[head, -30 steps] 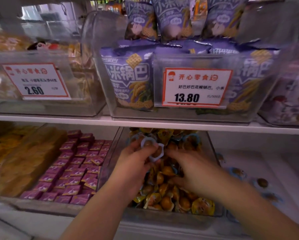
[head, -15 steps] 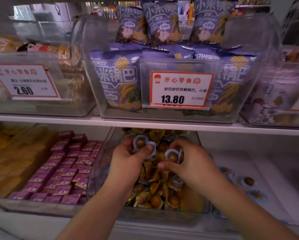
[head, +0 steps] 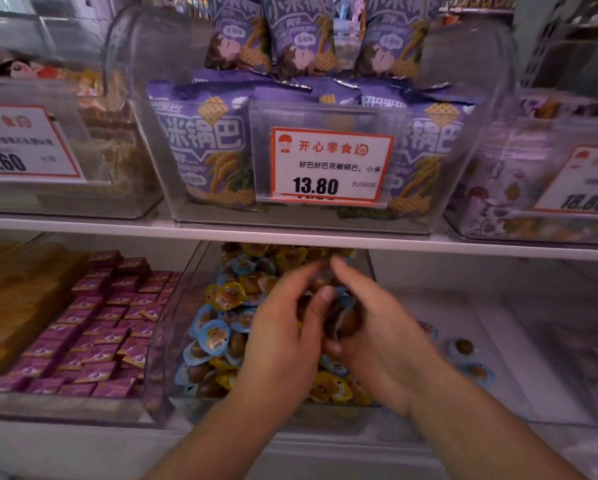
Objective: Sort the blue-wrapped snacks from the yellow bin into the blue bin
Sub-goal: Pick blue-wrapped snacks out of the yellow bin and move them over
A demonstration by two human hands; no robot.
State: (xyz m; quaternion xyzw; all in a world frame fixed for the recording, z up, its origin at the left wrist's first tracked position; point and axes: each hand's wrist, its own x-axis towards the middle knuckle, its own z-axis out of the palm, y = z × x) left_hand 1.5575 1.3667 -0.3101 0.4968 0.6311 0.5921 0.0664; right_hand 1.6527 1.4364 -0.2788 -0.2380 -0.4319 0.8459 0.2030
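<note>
On the lower shelf a clear bin [head: 173, 344] holds a mix of yellow-wrapped snacks [head: 328, 386] and blue-wrapped snacks [head: 214, 336]. My left hand [head: 283, 337] and my right hand [head: 384, 341] meet above the middle of this bin. Between them they hold a small bunch of blue-wrapped snacks [head: 344, 322]; my left thumb presses on top and my right fingers curl round the side. To the right, another clear bin [head: 522, 327] has a few blue-wrapped snacks [head: 464, 347] on its floor.
Pink-wrapped squares [head: 100, 323] fill the bin to the left. The upper shelf edge [head: 290, 237] runs just above my hands, carrying a bin of purple snack bags [head: 200, 143] with a 13.80 price tag [head: 328, 168].
My hands, each with a blue-wrapped snack and slightly apart before, have come together over the mixed bin. The view has shifted left and nearer.
</note>
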